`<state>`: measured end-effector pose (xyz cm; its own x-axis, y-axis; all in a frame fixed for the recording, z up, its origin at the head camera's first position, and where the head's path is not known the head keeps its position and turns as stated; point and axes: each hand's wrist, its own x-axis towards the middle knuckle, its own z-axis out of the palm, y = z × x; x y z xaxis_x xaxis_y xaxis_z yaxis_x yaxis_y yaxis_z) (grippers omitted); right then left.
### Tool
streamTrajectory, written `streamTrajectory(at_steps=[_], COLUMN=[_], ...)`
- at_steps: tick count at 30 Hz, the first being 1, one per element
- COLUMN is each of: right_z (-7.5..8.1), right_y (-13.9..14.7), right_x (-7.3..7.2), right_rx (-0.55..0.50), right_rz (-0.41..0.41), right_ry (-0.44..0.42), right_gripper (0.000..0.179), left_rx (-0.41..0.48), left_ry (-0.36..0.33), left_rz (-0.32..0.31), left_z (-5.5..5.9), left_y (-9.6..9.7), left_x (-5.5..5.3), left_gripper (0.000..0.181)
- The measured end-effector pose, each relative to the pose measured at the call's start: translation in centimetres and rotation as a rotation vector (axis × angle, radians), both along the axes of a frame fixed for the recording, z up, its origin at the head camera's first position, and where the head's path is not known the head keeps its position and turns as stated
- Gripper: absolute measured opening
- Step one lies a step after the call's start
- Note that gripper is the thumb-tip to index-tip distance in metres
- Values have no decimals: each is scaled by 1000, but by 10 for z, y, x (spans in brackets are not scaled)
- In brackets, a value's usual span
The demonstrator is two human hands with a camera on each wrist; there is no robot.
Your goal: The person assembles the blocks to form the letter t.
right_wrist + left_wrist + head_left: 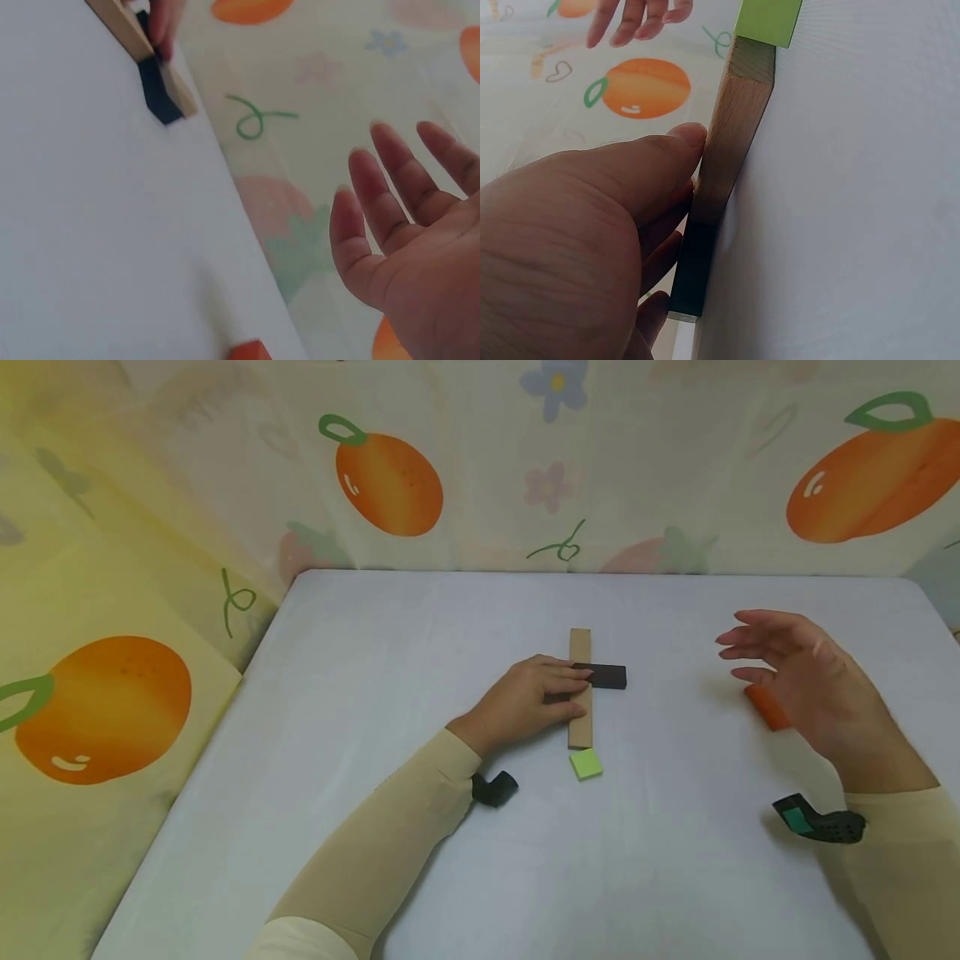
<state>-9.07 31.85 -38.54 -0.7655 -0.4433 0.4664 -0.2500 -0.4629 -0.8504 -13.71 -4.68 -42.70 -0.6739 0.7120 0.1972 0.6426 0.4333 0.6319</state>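
Observation:
A light wooden strip (pixel 581 727) lies lengthwise on the white table. Black block material (pixel 609 677) crosses it, showing on both sides; whether it is one piece or two I cannot tell. My left hand (pixel 528 697) rests over this crossing, its fingertips on the wood and black block and its thumb touching the strip. A small lime-green square block (pixel 586 764) sits at the strip's near end. Raised above the table on the right, my right hand (pixel 821 693) holds nothing, fingers spread and relaxed. An orange block (pixel 767 707) lies partly hidden behind it.
The white tabletop (pixel 675 877) extends around the pieces. A curtain with printed oranges (pixel 390 485) and flowers hangs along the back and left edges. Black wrist mounts (pixel 821 822) stick out from both beige sleeves.

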Motion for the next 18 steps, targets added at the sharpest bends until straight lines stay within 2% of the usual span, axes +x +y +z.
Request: streamTrajectory(at_steps=[3, 5, 7, 11, 16, 18], right_z=[-1, -2, -2, -7, -15, -20], right_y=[14, 20, 24, 32, 43, 49], right_x=[-1, 1, 5, 8, 8, 6], right_rx=[5, 30, 71, 184, 297, 316], right_rz=[-81, -166, -265, -413, -519, -534], right_ry=[-57, -102, -141, -180, -253, -277], right_gripper=[52, 52, 50, 43, 42, 41], left_rx=[-2, -5, -5, -4, -13, -18], left_ry=[2, 2, 1, 0, 2, 0], left_rz=[2, 6, 9, 8, 16, 22], left_z=[0, -1, -1, -1, 0, 1], left_y=[0, 0, 0, 1, 1, 1], left_x=[0, 0, 0, 0, 1, 2], left_gripper=[41, 41, 41, 41, 41, 42])
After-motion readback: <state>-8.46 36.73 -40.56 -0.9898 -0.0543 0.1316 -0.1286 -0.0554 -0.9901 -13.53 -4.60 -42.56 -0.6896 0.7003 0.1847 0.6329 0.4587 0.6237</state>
